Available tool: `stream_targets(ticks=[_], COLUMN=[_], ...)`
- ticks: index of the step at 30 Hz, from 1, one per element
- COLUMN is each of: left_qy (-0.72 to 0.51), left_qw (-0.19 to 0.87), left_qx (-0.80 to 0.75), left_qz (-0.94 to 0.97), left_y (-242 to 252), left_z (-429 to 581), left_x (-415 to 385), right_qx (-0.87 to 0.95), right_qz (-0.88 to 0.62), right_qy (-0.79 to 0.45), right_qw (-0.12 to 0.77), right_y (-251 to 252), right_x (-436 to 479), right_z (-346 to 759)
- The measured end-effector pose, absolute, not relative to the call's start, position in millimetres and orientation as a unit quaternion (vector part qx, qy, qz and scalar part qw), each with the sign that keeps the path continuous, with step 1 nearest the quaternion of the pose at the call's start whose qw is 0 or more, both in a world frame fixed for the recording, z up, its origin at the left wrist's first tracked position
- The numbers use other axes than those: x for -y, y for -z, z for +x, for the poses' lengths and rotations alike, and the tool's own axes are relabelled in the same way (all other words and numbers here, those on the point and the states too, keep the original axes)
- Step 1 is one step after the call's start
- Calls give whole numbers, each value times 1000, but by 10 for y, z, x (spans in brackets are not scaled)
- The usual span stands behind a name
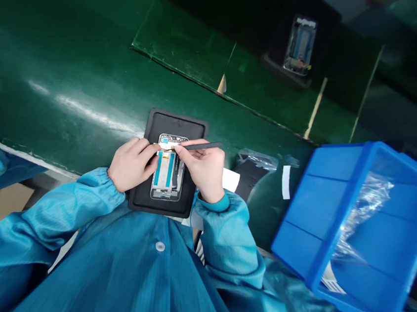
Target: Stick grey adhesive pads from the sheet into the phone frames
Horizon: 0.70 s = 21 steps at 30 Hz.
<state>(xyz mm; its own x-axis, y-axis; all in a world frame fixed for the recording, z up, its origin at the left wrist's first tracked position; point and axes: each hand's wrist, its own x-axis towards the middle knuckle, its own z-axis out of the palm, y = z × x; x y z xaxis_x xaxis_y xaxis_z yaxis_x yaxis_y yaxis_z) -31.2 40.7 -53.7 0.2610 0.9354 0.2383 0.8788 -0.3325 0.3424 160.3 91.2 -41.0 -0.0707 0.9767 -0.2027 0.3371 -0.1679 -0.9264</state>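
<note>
Left hand: left hand (132,165) sits center frame, fingers (148,152) closed around the left side of the phone frame, grip firm on it.
Right hand: right hand (200,171) is just right of the phone frame, grip closed on dark tweezers (204,146).
Tweezers: tips point left, at the top of the phone frame, touching or just over a thin gold strip (168,146); exact contact too small to tell.
Phone frame: phone frame (167,184) lies flat on the black rubber mat (172,126), center frame, screen side down is unconfirmed; blue strips show inside it.
Mat: on the green tabletop (54,60), at its front edge.
Right of mat: white paper slip (230,179) and a black item in a clear plastic bag (251,173).
Lower right: blue plastic bin (302,205), tilted in view, holds crumpled clear plastic (364,217).
Upper right: second phone frame (300,45) on a dark tray (285,65), well apart from the hands.
Clothing: blue smock (155,274) on the person, cuffs at both wrists.
</note>
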Motion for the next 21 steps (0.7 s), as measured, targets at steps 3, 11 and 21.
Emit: stream_targets(ticks=[3,11,21], left_qy=[-204,-171,-97], left_qw=[69,20,-24], left_qx=[-572,-557,-497], left_qz=[791,812,862], left_y=[539,511,415], left_z=[-316,-302,-307], left_x=[-405,-388,-391], right_qx=[552,548,538], right_qz=[-593,-591,-611], right_qy=[-481,-484,-438], right_qw=[335,341,382], right_y=[417,435,256], right_x=[-911,-902,-828], right_z=[1604,1610,1695])
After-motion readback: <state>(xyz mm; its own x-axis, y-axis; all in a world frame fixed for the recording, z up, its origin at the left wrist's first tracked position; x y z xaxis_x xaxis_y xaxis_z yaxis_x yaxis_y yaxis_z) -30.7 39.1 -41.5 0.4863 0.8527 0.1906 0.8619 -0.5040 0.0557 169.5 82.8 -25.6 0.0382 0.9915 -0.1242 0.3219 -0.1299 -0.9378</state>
